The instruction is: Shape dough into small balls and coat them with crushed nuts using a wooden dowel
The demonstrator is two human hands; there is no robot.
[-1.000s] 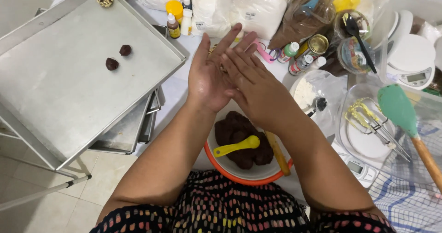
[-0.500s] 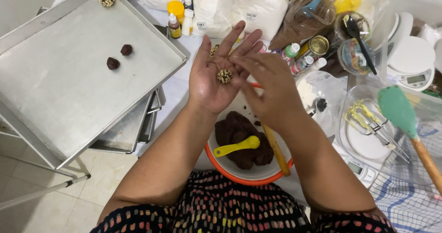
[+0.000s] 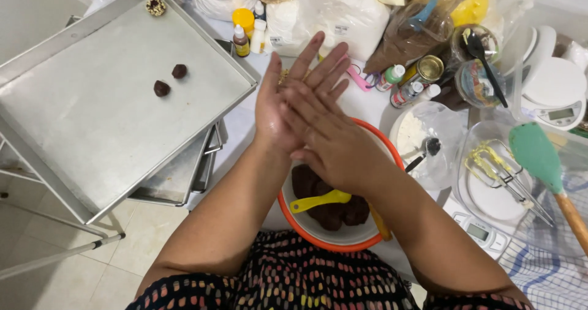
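Note:
My left hand [image 3: 275, 111] and my right hand [image 3: 334, 141] are pressed flat together, palm against palm, fingers stretched out, above the far rim of an orange-rimmed bowl [image 3: 295, 224]. The small dough ball held between the palms is hidden. Dark brown dough [image 3: 334, 215] and a yellow spoon [image 3: 318, 201] lie in the bowl. To the left, a large metal tray [image 3: 110, 126] carries two dark dough balls [image 3: 162, 88] [image 3: 179, 71] and a decorated piece [image 3: 156, 6] at its far corner.
A second tray [image 3: 174, 178] sits under the first. Small bottles [image 3: 242, 37] and white bags [image 3: 343, 16] crowd the back. To the right stand a bowl of white powder [image 3: 422, 138], whisk beaters [image 3: 496, 169], a green spatula [image 3: 539, 154] and a white scale [image 3: 554, 96].
Half a second ago my right hand was drawn back, showing a small speckled dough ball on my left palm. My right hand has slid forward over it again, covering the ball.

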